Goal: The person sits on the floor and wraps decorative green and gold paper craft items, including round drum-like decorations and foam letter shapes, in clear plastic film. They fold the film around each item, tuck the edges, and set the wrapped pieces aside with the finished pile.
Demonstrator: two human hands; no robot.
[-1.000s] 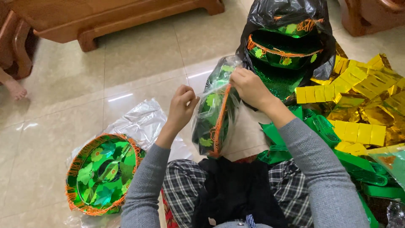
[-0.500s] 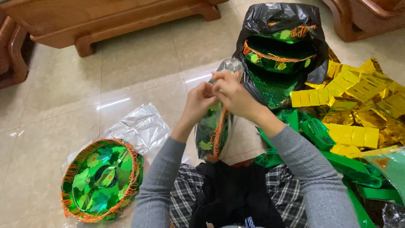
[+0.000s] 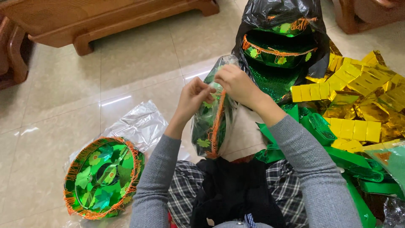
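Both hands have climbed to the bagged green hat's top edge since earlier. Left hand [image 3: 192, 99] and right hand [image 3: 236, 83] pinch the clear bag [image 3: 209, 122] holding the hat [image 3: 215, 126], upright on edge over the lap. Black bag [image 3: 278, 17] holds more hats.

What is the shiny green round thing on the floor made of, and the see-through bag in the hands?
The green round thing looks like glossy metallic foil or plastic: it mirrors light, with leaf shapes inside and a stringy orange fringe on its rim, maybe yarn. The clear bag, pinched at the top by the left hand and right hand, looks like thin crinkly plastic film, since it wrinkles and glints.
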